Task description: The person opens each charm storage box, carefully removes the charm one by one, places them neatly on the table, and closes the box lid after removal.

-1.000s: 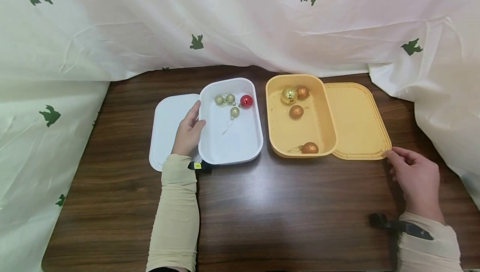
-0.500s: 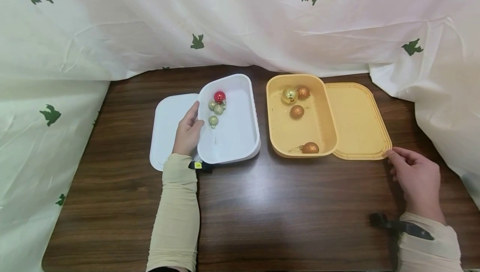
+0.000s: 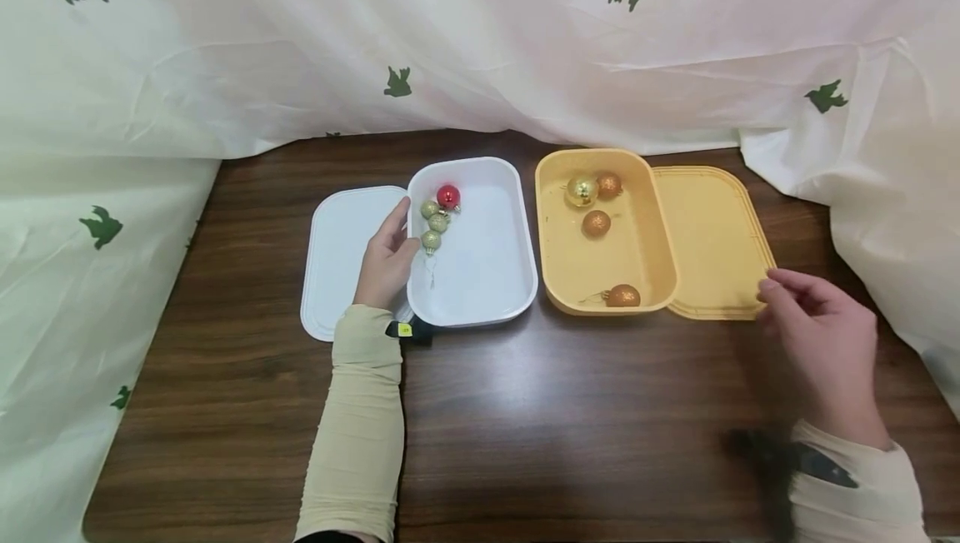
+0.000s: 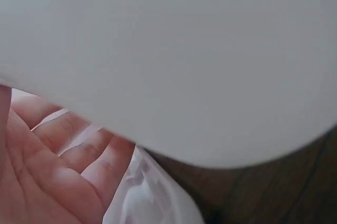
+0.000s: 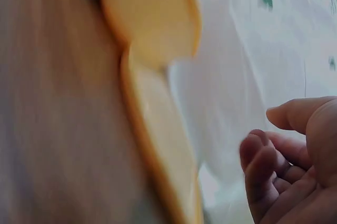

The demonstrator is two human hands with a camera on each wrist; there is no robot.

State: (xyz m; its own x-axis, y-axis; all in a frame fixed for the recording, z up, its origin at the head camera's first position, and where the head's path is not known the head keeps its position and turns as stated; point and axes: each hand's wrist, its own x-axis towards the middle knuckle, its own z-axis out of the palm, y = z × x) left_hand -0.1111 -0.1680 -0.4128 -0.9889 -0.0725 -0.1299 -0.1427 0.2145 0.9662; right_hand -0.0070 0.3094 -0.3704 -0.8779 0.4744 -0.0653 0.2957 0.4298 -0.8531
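Observation:
My left hand [image 3: 385, 266] holds the left side of a white plastic box [image 3: 480, 301], thumb near its rim. In the left wrist view, its fingers [image 4: 92, 153] reach behind the box [image 4: 210, 66], hiding their tips. Inside, on the left, lie a red bauble [image 3: 448, 196] and several small pale-gold glitter baubles [image 3: 438, 223]. My right hand [image 3: 825, 343] hovers near the front right corner of a yellow lid [image 3: 712, 235]. In the right wrist view, the hand [image 5: 289, 166] holds nothing, its fingers loosely curled and the thumb apart from them.
A yellow box [image 3: 607, 260] stands right of the white one, overlapping the yellow lid. It contains a shiny gold bauble [image 3: 582, 190] and several orange ones [image 3: 622, 296]. A white lid [image 3: 337, 251] lies partly under the white box. White cloth [image 3: 510, 35] surrounds the dark wooden table [image 3: 525, 426].
The white box tilted leftward, its baubles rolling to the left side, then came back more level and shifted slightly right. My right hand has left the yellow lid's corner and moved slightly left.

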